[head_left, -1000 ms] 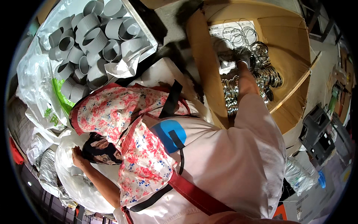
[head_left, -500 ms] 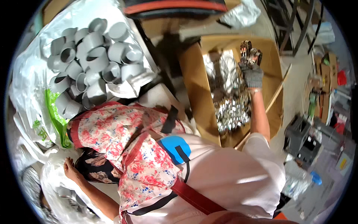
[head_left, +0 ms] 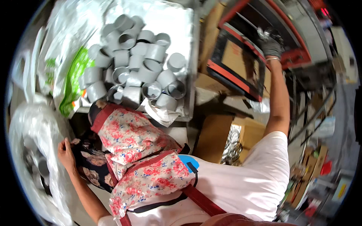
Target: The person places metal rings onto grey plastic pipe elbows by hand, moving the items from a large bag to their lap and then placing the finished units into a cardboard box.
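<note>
My right hand [head_left: 271,47], in a grey knitted glove, is closed around a bunch of shiny metal rings [head_left: 277,35]. It reaches into the opening of a red and black oven-like cabinet [head_left: 298,45], whose door [head_left: 237,62] hangs open with a window in it. Exactly what kind of rings they are is too small to tell. My bare left hand [head_left: 67,152] rests by my dark floral-clothed leg [head_left: 92,162], fingers loosely bent and apart, with nothing visible in them. Close by it lies a clear plastic bag [head_left: 56,128] holding grey pieces.
Many short grey plastic pipe sleeves [head_left: 149,71] are heaped on a white-lined table [head_left: 177,26] at the left. Below the cabinet stands an open cardboard box [head_left: 213,137] with more metal rings [head_left: 233,152]. Dark metal racking [head_left: 313,113] and cluttered cartons [head_left: 309,165] stand at the right.
My right hand has moved from above the cardboard box, up and to the right, into the cabinet with the metal rings. The view has turned right; my left hand stays by my leg.
</note>
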`<state>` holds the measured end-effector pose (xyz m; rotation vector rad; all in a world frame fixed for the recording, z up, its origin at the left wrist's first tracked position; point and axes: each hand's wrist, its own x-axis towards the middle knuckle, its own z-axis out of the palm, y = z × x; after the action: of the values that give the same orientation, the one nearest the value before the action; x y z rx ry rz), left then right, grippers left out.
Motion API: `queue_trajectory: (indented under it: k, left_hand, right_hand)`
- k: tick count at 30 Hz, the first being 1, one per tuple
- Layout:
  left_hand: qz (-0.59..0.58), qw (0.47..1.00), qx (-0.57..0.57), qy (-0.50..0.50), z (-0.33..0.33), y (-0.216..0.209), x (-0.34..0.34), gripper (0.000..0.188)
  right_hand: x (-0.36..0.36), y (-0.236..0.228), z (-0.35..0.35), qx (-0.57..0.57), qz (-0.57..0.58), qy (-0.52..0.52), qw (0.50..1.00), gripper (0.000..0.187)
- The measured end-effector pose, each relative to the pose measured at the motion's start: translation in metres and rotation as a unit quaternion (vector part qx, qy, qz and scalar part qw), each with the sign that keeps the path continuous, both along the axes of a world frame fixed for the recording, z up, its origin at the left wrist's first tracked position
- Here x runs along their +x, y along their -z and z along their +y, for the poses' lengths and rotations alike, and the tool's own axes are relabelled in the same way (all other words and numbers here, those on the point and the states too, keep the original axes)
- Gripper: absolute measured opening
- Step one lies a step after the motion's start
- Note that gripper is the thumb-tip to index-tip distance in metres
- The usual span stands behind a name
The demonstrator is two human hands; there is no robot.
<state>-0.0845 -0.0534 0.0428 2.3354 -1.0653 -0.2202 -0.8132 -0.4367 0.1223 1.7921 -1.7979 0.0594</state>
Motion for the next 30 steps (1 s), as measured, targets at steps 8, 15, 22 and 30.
queue_trajectory:
  k: [8, 15, 22, 30]
  left_hand:
    - [-0.057, 0.986, 0.081, -0.137, 0.053, -0.013, 0.025, 0.036]
    - [0.069, 0.993, -0.097, -0.008, -0.015, -0.002, 0.014, 0.026]
    - [-0.023, 0.978, 0.015, 0.205, -0.152, 0.105, -0.003, 0.035]
    - [0.005, 0.951, 0.099, 0.292, -0.203, 0.149, 0.017, 0.037]
  right_hand:
    - [-0.040, -0.010, -0.113, 0.107, -0.086, 0.034, 0.990, 0.044]
    - [-0.105, 0.015, -0.130, 0.045, 0.057, 0.060, 0.996, 0.040]
    - [0.055, 0.036, 0.041, -0.159, 0.331, 0.013, 0.930, 0.020]
    - [0.218, 0.062, 0.169, 0.142, -0.396, -0.275, 0.865, 0.021]
